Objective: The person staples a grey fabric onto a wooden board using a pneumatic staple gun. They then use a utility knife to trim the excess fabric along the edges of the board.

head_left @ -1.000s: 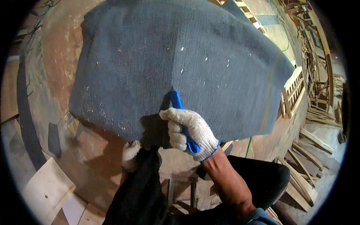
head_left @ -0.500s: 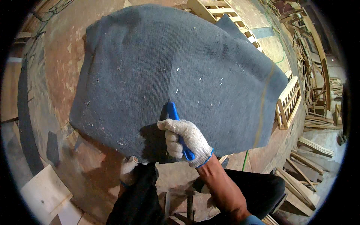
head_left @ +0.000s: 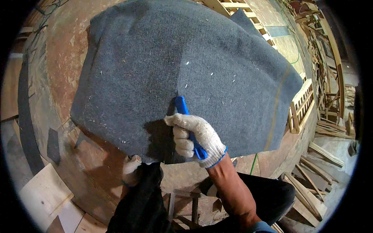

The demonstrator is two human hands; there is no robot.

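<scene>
A large sheet of dark grey felt fabric (head_left: pixel 163 66) lies spread over a brown wooden worktable (head_left: pixel 66 42). My right hand (head_left: pixel 196 138), in a white knit glove, is closed around a blue-handled cutter (head_left: pixel 182 106) whose tip presses on the fabric near its front edge. My left hand (head_left: pixel 131 167), also gloved, sits at the fabric's front edge below the sheet, partly hidden by a black cloth (head_left: pixel 142 202); what its fingers do is hidden.
Wooden slatted frames (head_left: pixel 301 105) stand at the table's right side, with a pile of wooden pieces (head_left: pixel 322 50) beyond. Pale boards (head_left: pixel 42 194) lie at lower left. A green cord (head_left: pixel 253 165) hangs near the table's front. Dark fabric strips (head_left: pixel 23 101) lie along the left.
My right hand with the blue cutter has stayed at nearly the same spot on the fabric; the view has shifted slightly, bringing the sheet lower in the picture.
</scene>
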